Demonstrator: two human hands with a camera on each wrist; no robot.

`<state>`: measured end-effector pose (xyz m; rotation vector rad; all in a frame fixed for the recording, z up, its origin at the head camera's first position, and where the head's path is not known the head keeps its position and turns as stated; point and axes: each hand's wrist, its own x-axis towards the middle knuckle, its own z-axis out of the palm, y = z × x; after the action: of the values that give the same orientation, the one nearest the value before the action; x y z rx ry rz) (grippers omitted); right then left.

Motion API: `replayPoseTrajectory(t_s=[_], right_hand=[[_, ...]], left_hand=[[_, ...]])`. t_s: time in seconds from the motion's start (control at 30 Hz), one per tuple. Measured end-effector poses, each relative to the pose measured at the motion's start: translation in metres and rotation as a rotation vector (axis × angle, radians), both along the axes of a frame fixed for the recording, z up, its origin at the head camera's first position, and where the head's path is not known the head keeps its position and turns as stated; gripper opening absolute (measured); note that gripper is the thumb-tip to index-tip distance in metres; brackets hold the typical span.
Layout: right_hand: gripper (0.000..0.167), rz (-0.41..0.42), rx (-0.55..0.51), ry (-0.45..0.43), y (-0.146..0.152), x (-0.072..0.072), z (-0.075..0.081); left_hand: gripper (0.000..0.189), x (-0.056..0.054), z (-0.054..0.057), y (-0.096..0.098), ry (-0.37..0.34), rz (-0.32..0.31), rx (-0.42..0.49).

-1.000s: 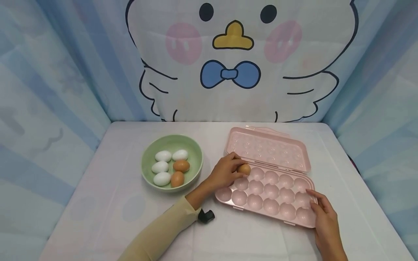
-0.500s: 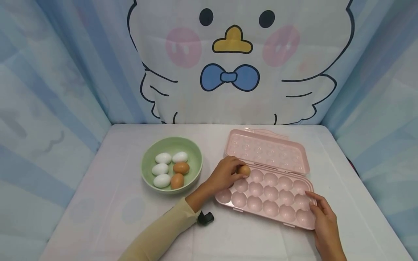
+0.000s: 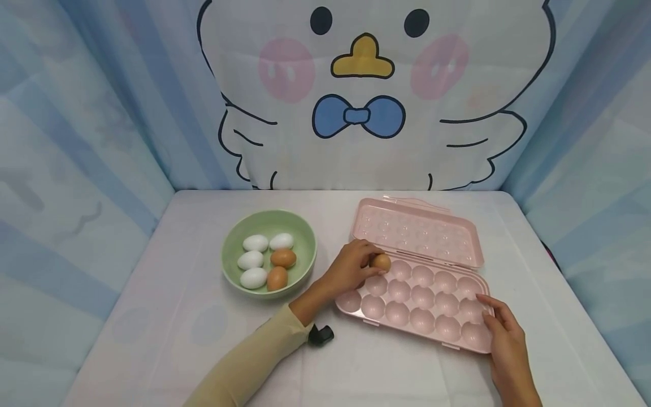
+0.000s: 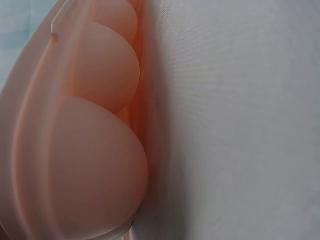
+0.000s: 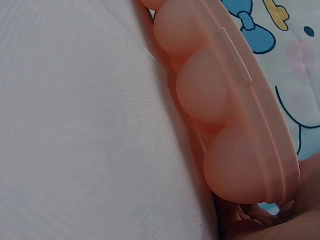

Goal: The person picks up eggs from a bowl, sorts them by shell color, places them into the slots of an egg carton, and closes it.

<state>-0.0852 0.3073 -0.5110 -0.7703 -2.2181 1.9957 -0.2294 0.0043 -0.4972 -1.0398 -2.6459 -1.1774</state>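
Round light-green bowl (image 3: 302, 243): contains four white oval eggs (image 3: 251, 260) and two brown oval eggs (image 3: 277, 278). Rectangular pink plastic egg carton (image 3: 422, 297): lid open; one light-brown egg (image 3: 381, 262) at the rear left corner cup, pinched by the left hand (image 3: 350, 265), forearm extended. Right hand (image 3: 507, 342) grips the carton's right end.

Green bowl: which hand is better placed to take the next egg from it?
Probably the left hand, after releasing its brown egg: it is nearer the green bowl, while the right hand holds the pink carton.
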Motion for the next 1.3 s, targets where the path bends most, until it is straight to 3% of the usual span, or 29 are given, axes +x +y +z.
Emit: replayPoseTrajectory(t_s=[0.27,0.47,0.63,0.9,1.17,1.3], right_hand=[[0.044,-0.005,0.002,0.007,-0.001,0.000,0.001],[0.045,-0.003,0.002,0.018,0.000,-0.001,0.003],[0.046,0.008,-0.023,0.016,0.002,-0.001,0.004],[0.044,0.004,-0.040,0.018,0.001,0.003,0.003],[0.044,0.012,-0.026,0.027,0.001,0.002,0.003],[0.044,-0.004,-0.028,0.022,0.000,0.001,0.002]], left_hand=[[0.040,0.003,0.006,-0.006,0.021,-0.015,0.129],[0.035,0.018,0.026,-0.025,0.066,0.014,0.201],[0.032,0.031,0.042,-0.056,0.088,0.009,0.187],[0.034,0.046,0.056,-0.105,-0.041,0.103,0.073],[0.043,0.051,0.050,-0.154,-0.140,0.169,0.067],[0.047,0.056,0.047,-0.176,-0.161,0.223,0.016]])
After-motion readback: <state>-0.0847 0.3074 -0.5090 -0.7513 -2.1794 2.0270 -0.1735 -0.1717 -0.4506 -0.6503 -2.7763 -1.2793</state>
